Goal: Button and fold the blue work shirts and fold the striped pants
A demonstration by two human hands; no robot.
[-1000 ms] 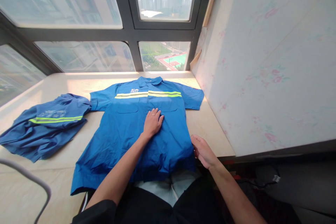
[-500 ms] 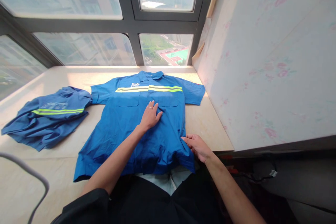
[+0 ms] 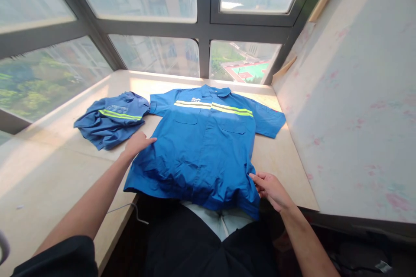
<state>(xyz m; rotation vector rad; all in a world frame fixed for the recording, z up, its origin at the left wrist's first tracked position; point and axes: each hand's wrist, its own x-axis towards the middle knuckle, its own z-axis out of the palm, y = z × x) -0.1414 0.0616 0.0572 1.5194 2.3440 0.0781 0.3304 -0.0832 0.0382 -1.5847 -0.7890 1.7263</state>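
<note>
A blue short-sleeved work shirt (image 3: 201, 147) lies front up, its collar toward the window and its lower part rumpled. Yellow-green and pale reflective bands cross the chest above two flap pockets. At the shirt's left side edge is my left hand (image 3: 138, 143), its thumb over the cloth and the other fingers partly hidden; it looks closed on that edge. Lower down on the opposite side, my right hand (image 3: 271, 188) pinches the side edge between thumb and fingers. The front hem hangs over the ledge edge by my lap.
A second blue garment (image 3: 113, 121) with a yellow-green band lies crumpled to the left, close to the shirt's sleeve. Everything rests on a pale ledge (image 3: 58, 177) below windows (image 3: 156, 54). A flowered wall (image 3: 357, 108) bounds the right side. A thin cable (image 3: 136, 212) hangs off the front edge.
My left hand has moved from the shirt's middle front to its left side edge. My right hand still holds the right side edge. The view has turned left.
</note>
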